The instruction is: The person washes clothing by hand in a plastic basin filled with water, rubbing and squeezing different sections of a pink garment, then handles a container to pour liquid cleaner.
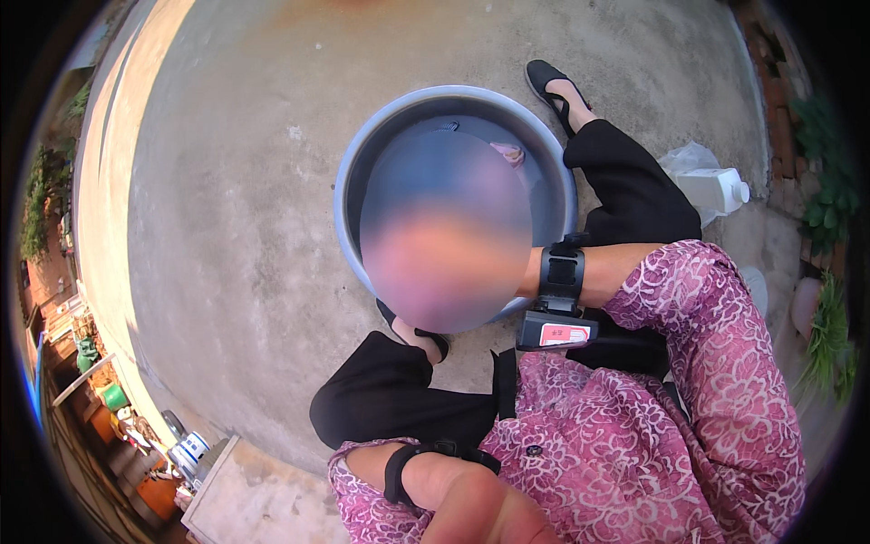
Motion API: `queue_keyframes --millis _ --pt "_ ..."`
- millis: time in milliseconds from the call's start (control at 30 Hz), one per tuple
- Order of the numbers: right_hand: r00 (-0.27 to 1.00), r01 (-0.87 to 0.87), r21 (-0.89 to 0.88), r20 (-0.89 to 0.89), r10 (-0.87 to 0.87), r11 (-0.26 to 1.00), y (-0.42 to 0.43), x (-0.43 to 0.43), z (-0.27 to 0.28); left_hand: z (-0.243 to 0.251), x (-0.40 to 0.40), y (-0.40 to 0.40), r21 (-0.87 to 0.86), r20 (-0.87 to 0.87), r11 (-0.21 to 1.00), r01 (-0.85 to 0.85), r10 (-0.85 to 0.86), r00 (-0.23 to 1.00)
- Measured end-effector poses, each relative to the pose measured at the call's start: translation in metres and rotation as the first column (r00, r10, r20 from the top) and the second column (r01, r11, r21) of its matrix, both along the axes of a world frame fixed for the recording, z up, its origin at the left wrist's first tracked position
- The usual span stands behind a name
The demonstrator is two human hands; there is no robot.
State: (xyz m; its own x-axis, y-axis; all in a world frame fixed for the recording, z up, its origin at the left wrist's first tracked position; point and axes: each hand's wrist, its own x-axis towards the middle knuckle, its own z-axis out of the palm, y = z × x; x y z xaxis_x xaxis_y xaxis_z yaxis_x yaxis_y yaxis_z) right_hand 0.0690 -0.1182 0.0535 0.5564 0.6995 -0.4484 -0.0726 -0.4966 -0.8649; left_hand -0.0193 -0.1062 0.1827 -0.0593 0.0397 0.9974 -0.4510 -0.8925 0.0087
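Observation:
A round grey-blue basin (353, 156) stands on the concrete between my feet. It seems to hold water, and a piece of pink cloth (508, 155) shows inside near its right wall. A small striped item (448, 126) lies by the far wall, too small to name. My right forearm, with a black strap and a boxy device (557, 331) at the wrist, reaches over the rim. A round blurred patch hides my right hand and much of the basin. My left hand (486, 510) is raised close to the camera, cut off by the bottom edge; its fingers are not clear.
To the right, a white plastic bottle (710, 189) lies on a clear plastic bag (690, 156). Bricks (781, 136) and green plants edge that side. At lower left are a pale slab (272, 503), a blue-and-white container (189, 449) and assorted clutter.

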Motion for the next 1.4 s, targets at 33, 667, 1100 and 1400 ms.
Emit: queue_keyframes --millis 33,667,1100,1400 --pt "1.0 0.003 0.011 0.005 -0.003 1.0 -0.001 0.0 0.001 0.0 0.002 0.001 0.0 0.0 1.0 -0.005 0.005 1.0" --pt "0.999 -0.051 0.012 -0.004 0.051 0.999 -0.002 -0.002 0.007 0.033 0.003 -0.008 -0.061 0.431 0.947 -0.315 0.309 0.848" --pt "0.997 -0.06 -0.003 0.048 0.06 0.998 -0.002 -0.003 -0.004 -0.011 -0.036 -0.007 0.166 -0.07 0.953 -0.254 0.268 0.961" --pt "0.999 -0.036 0.018 0.005 0.036 0.999 -0.005 -0.001 0.002 -0.036 -0.028 -0.01 0.173 -0.11 0.956 -0.235 0.256 0.96"
